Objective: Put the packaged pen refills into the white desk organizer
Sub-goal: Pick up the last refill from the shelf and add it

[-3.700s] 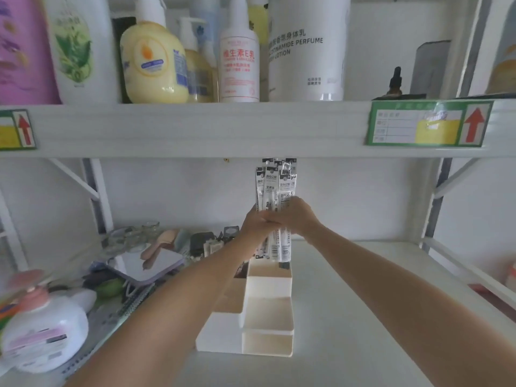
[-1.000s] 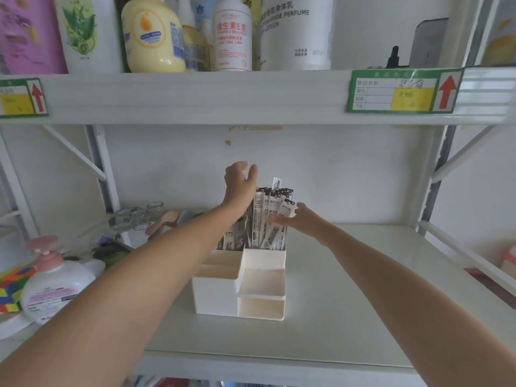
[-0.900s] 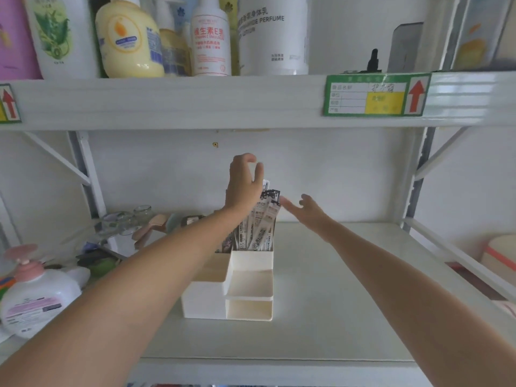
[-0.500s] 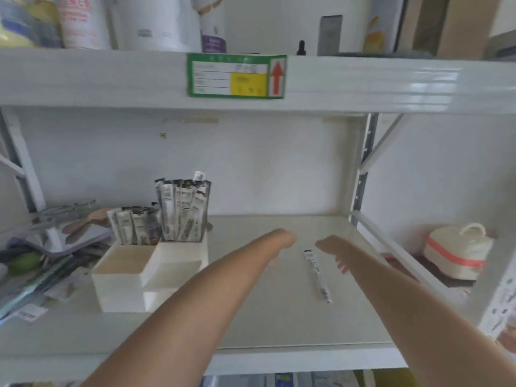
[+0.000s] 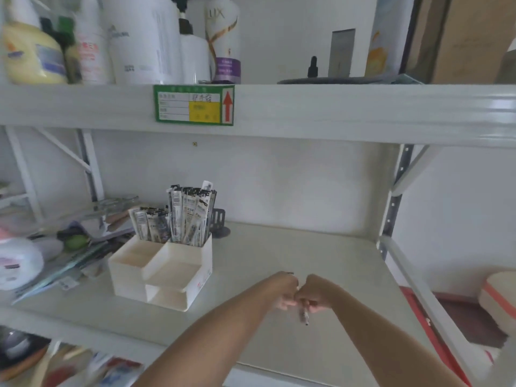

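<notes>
The white desk organizer [image 5: 173, 277] stands on the middle shelf, left of centre. Several packaged pen refills [image 5: 190, 216] stand upright in its tall rear compartment, and a shorter bunch [image 5: 149, 224] fills the rear left one. To the right of the organizer, low over the shelf, my left hand [image 5: 283, 291] and my right hand [image 5: 315, 296] meet knuckle to knuckle. Both are closed around a single packaged refill [image 5: 303, 317], whose lower end pokes out beneath my right fist.
Bottles of lotion and shampoo [image 5: 145, 40] line the upper shelf above a green label [image 5: 194, 104]. Clutter, a mirror and a pump bottle [image 5: 16, 261] crowd the left end. A small dark stand [image 5: 219, 223] sits behind the organizer. The shelf's right post [image 5: 396, 196] rises nearby.
The bundle went into the organizer and both hands let go and swung right. They have closed on the single refill that lay on the shelf. The view has shifted back left.
</notes>
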A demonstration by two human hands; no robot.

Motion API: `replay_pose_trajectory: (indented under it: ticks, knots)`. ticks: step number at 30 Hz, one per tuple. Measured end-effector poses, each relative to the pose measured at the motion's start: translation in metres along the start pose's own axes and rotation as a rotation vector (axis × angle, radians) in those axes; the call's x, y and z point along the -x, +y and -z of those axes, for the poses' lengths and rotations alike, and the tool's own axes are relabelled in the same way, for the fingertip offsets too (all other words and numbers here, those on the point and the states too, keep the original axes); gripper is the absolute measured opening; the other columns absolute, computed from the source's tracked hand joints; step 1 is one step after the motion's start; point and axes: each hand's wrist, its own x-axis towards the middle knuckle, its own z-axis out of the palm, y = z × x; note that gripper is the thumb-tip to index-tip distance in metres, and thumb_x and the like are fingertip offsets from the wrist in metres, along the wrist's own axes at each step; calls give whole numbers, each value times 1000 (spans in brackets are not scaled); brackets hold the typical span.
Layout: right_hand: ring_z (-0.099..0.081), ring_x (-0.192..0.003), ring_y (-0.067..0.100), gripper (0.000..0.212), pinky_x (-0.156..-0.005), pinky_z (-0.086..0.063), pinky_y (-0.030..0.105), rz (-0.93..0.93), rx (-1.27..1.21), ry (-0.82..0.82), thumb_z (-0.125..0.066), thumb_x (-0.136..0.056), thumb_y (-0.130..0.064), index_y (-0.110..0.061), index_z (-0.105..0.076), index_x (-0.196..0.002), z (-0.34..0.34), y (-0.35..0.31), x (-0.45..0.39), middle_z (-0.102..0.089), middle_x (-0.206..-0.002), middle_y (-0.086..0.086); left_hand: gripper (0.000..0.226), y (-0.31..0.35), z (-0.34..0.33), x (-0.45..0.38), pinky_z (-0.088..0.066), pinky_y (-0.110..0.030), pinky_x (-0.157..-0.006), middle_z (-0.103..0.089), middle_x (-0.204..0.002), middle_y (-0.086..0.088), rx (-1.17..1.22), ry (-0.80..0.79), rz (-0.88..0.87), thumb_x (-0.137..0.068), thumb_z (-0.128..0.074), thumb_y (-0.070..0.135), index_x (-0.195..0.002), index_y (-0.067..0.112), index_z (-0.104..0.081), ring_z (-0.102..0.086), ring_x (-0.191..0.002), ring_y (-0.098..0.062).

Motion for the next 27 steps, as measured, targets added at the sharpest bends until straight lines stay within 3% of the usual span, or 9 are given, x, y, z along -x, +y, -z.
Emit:
replay_pose_trajectory:
  ticks: [2, 5, 7, 11, 15, 19, 22, 24, 27]
  knots:
    - [-35, -15, 6, 36, -28, -33, 13, 62, -28, 29, -48, -85, 5, -4, -43, -51, 7, -21, -1, -39, -21, 0, 22, 7, 18, 9, -53, -25, -77, -64, -118, -19, -33, 49, -49, -94, -39, 9, -97, 1, -60, -63, -111, -28]
    - [-44, -19, 8, 28, -29, -41, 17, 211, -85, 54, -49, -85, 7, -2, -48, -59, 10, -66, 6, -46, -31, 6, 35, 17, 53, 24, -54, -36, -82, -61, -123, -25, -8, 328, -202, -94, -44, 14, -118, -8, -57, -60, -114, -34]
    - [-56, -36, 15, 16, -31, -48, 18, 354, -207, 83, -50, -82, 9, 0, -55, -70, 6, -100, 12, -54, -50, 12, 34, 23, 83, 39, -50, -41, -90, -66, -113, -24, -25, 491, -334, -92, -52, 20, -111, -6, -62, -63, -107, -35]
    - [-61, -51, 12, 5, -38, -53, 19, 609, -392, 109, -58, -83, 0, -4, -60, -81, -8, -153, 25, -60, -62, 8, 16, 20, 153, 78, -41, -25, -64, -52, -65, 0, 24, 614, -617, -86, -61, 18, -70, 16, -56, -51, -64, -15]
    - [-61, -52, 10, 9, -48, -57, 19, 675, -515, 111, -62, -83, -3, -7, -65, -75, -25, -197, 30, -61, -61, 6, 16, 1, 215, 94, -40, -21, -61, -56, -65, 1, 77, 591, -750, -85, -64, 12, -70, 15, -58, -51, -58, -3]
    - [-66, -58, 14, 17, -67, -61, 25, 690, -330, 193, -59, -85, -9, -9, -66, -69, -54, -242, 25, -63, -60, 3, 7, -19, 268, 84, -42, -27, -74, -62, -80, -8, 71, 590, -765, -83, -65, 11, -81, 5, -66, -54, -76, -14]
    - [-73, -75, 22, 17, -72, -62, 31, 661, -215, 228, -59, -88, -12, -1, -69, -80, -81, -271, 12, -72, -77, 12, 20, -36, 304, 69, -48, -33, -83, -69, -91, -9, -30, 624, -696, -80, -70, 17, -92, 2, -69, -61, -85, -19]
    - [-73, -79, 20, 20, -72, -61, 29, 618, -106, 282, -60, -88, -16, 1, -70, -92, -99, -284, 2, -73, -85, 13, 16, -50, 328, 56, -49, -31, -80, -69, -82, -1, -152, 633, -646, -76, -73, 23, -82, 9, -69, -62, -78, -17]
    - [-68, -72, 17, 17, -78, -60, 29, 616, 21, 402, -60, -87, -13, 0, -70, -90, -115, -295, -13, -63, -70, 3, 24, -58, 350, 38, -51, -34, -73, -70, -75, -9, -385, 655, -656, -75, -73, 28, -75, 6, -66, -64, -72, -24]
